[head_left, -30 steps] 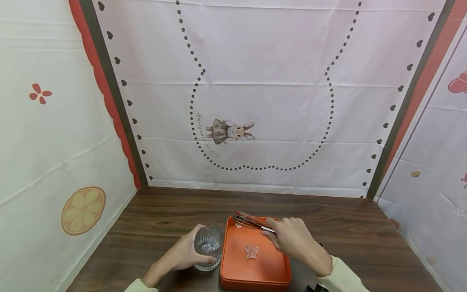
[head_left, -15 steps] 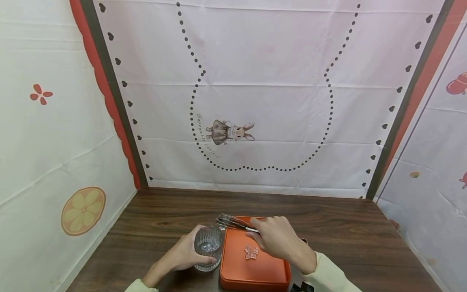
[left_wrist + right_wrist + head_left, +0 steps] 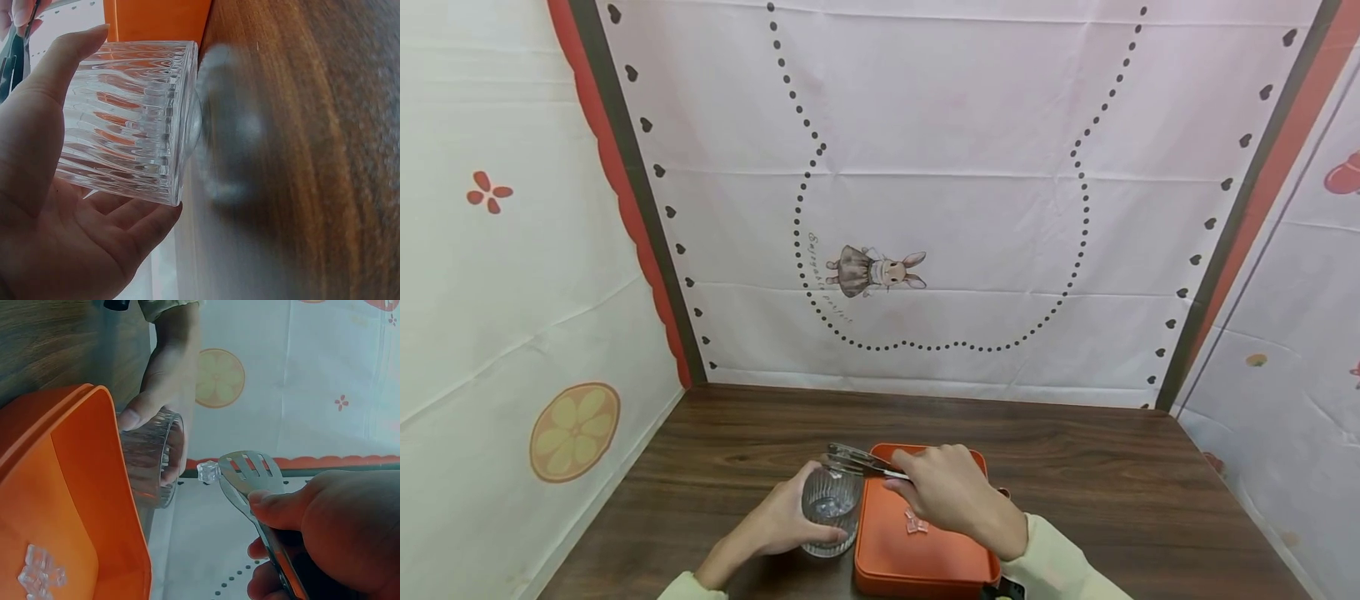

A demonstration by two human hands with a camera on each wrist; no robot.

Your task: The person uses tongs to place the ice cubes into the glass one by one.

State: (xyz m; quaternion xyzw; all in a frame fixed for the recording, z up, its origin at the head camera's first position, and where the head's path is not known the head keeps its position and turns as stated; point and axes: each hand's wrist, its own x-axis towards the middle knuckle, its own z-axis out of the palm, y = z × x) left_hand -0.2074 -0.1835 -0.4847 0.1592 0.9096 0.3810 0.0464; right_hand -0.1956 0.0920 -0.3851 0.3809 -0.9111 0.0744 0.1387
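My left hand (image 3: 782, 518) holds a ribbed clear drinking glass (image 3: 832, 512) between thumb and fingers; the left wrist view shows its base (image 3: 187, 125) close to the wooden table. My right hand (image 3: 951, 493) grips metal tongs (image 3: 857, 461) with slotted ends. At their tips a clear ice-like cube (image 3: 209, 472) is pinched, shown plainly in the right wrist view. In the head view the tong tips lie over the glass's rim, where the cube is hard to make out. Several similar clear cubes (image 3: 915, 522) lie in the orange box (image 3: 925, 571), right beside the glass.
Brown wood-grain table (image 3: 1097, 492) surrounds the box and glass. A white printed cloth (image 3: 955, 208) hangs behind, with cloth sides at left (image 3: 512, 317) and right. The box's raised wall (image 3: 119, 487) stands between its cubes and the glass.
My right hand has carried the tongs leftward from above the box's far left corner to over the glass. The left hand and glass stay in place.
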